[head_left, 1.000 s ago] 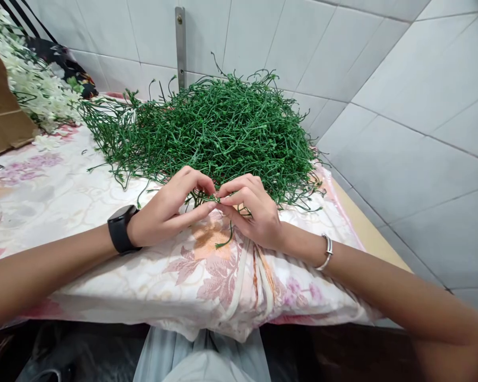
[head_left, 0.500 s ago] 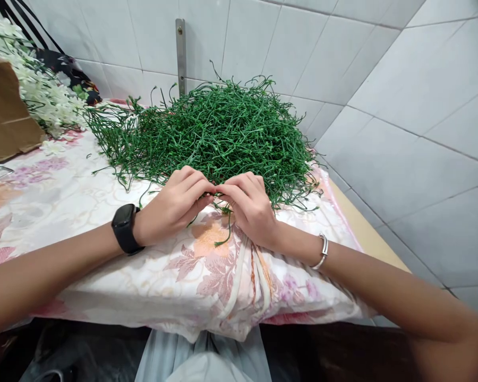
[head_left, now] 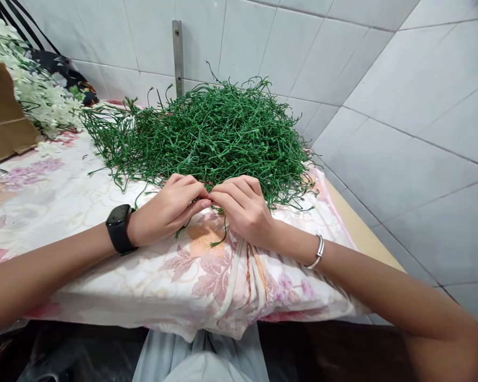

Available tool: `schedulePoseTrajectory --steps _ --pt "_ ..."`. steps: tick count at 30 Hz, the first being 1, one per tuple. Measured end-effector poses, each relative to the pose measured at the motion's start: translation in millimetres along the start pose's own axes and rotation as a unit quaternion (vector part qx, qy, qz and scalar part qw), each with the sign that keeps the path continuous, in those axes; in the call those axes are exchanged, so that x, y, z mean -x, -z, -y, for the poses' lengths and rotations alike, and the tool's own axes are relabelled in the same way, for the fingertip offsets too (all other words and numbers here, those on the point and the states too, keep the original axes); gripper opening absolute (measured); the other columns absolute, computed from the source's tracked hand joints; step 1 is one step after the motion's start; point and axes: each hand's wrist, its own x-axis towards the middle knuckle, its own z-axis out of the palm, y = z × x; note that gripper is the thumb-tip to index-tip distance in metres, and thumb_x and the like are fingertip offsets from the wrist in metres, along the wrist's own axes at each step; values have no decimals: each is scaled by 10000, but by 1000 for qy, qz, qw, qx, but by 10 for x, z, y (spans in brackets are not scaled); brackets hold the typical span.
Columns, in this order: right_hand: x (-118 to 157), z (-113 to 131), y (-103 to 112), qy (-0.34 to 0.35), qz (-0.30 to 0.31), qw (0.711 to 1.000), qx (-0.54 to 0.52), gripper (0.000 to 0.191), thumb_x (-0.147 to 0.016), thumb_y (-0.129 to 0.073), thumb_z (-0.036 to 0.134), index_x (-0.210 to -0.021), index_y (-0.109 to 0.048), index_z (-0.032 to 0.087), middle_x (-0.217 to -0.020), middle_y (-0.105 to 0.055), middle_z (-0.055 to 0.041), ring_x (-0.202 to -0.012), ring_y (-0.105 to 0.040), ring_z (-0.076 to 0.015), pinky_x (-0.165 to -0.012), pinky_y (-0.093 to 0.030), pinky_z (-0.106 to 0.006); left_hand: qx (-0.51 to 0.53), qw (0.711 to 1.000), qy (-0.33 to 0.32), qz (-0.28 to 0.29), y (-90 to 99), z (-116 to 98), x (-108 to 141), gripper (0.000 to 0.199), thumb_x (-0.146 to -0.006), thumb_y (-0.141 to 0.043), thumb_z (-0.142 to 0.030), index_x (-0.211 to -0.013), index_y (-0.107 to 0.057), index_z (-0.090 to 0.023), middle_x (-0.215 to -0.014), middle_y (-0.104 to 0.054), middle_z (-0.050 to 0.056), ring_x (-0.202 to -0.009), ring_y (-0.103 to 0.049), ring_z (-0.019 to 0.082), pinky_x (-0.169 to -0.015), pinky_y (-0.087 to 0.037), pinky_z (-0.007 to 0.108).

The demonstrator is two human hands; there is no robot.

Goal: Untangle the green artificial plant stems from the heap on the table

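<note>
Tiled walls box the surface (head_left: 63,212) rear and right; left hand (head_left: 165,209) and right hand (head_left: 245,209) pinch one green stem (head_left: 222,233) near its front edge.

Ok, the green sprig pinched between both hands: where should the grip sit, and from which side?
Probably on the sprig just below the fingertips, coming from the near table edge. Its loose tail hangs free over the floral cloth there, while its upper end runs into the tangled green pile.

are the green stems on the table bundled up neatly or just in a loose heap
A loose heap. The green stems lie tangled on the floral cloth, ends sticking out every way; no tie or band shows.
</note>
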Motion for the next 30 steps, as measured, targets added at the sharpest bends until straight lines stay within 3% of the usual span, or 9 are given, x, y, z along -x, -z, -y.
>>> schedulePoseTrajectory --steps 6,12,20,25,30 --pt "3 -104 -36 -30 32 999 -23 124 -852 -403 164 -851 -524 139 -812 -587 -29 -773 -472 -114 -777 -334 -285 5 1000 0 -14 -49 43 -1 194 -884 -339 -207 -935 -510 -132 -777 -535 27 -751 -464 133 -751 -313 285" --pt "-23 -123 -11 -1 66 998 15 158 -850 -358 113 -826 -512 140 -732 -550 -14 -733 -455 -108 -818 -300 -300 25 999 16 13 -42 18 14 201 -889 -316 -218 -949 -490 -137 -762 -519 16 -735 -450 130 -756 -307 282" --pt "-26 -73 39 45 55 995 68 159 -868 -358 172 -860 -514 141 -761 -561 -19 -814 -475 -126 -832 -285 -312 62 997 44 16 -4 6 -13 191 -880 -349 -237 -835 -517 -157 -743 -513 -2 -734 -453 124 -729 -300 264" --pt "-59 -36 50 8 103 993 61 219 -883 -320 214 -844 -518 129 -736 -536 -34 -779 -452 -138 -841 -274 -332 91 993 71 -16 12 0 -10 187 -857 -411 -293 -838 -551 -171 -776 -550 -4 -742 -467 123 -716 -320 257" --pt "-81 -77 69 54 143 985 73 312 -891 -289 336 -847 -513 122 -722 -503 -30 -746 -429 -135 -840 -263 -319 48 997 57 -14 -12 30 8 189 -862 -399 -280 -852 -552 -170 -806 -557 9 -768 -474 133 -731 -317 269"
